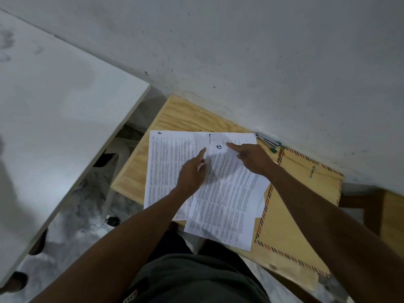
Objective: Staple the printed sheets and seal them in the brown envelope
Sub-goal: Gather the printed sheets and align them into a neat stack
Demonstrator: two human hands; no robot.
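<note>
At frame centre, printed sheets [218, 193] lie fanned on the wooden bench [175, 119].
Left hand [192, 173] and right hand [251, 158] press them with extended forefingers, gripping nothing; brown envelope [290, 206] lies right, partly beneath.

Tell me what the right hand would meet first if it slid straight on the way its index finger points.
Probably only more of the tilted printed sheet under the right hand, then that sheet's top edge and bare wooden table.
</note>
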